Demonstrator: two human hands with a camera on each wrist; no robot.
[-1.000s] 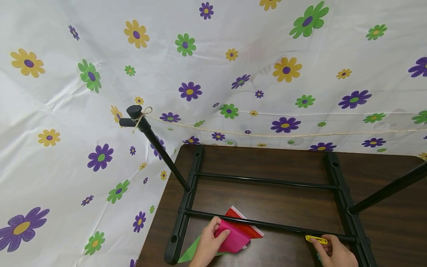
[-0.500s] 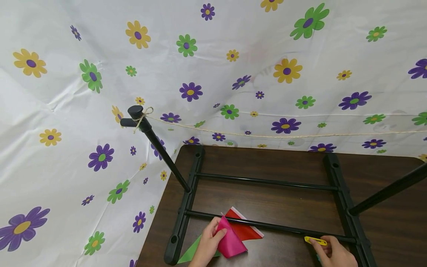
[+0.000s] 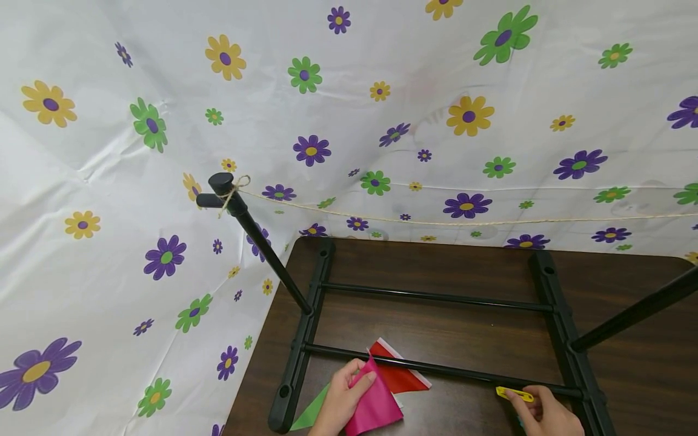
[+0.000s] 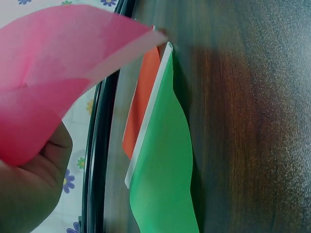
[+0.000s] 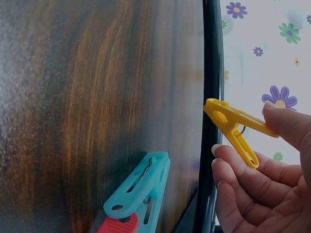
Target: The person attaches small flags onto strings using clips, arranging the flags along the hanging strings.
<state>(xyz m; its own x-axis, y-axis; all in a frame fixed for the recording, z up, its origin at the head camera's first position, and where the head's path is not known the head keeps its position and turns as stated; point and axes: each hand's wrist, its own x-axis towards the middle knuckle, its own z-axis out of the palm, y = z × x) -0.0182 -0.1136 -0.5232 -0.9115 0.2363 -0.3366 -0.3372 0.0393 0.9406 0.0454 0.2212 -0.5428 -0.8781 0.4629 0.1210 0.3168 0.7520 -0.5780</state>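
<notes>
In the head view my left hand (image 3: 340, 393) pinches a pink pennant (image 3: 377, 402) between thumb and fingers, its pointed corner up at the near crossbar. Close below it on the table lie a green pennant (image 4: 163, 160) with a white edge and a red pennant (image 3: 400, 375) partly under the bar. My right hand (image 3: 551, 413) holds a yellow clothespin (image 5: 232, 127) by its handle end, thumb on one leg and fingers by the other. Beneath that hand, in the right wrist view, a teal clothespin (image 5: 143, 187) lies with a red ribbed piece (image 5: 119, 225) beside it.
A black frame stands on the brown table (image 3: 436, 327), with its near crossbar (image 3: 452, 368) just beyond both hands. Twine (image 3: 436, 223) runs from the left post (image 3: 262, 239) towards the right. A white flowered sheet (image 3: 382, 91) hangs behind and at the left.
The pink pennant has turned in my left hand and its wide end now hangs lower, towards me. My right hand with the yellow clothespin has barely shifted left.
</notes>
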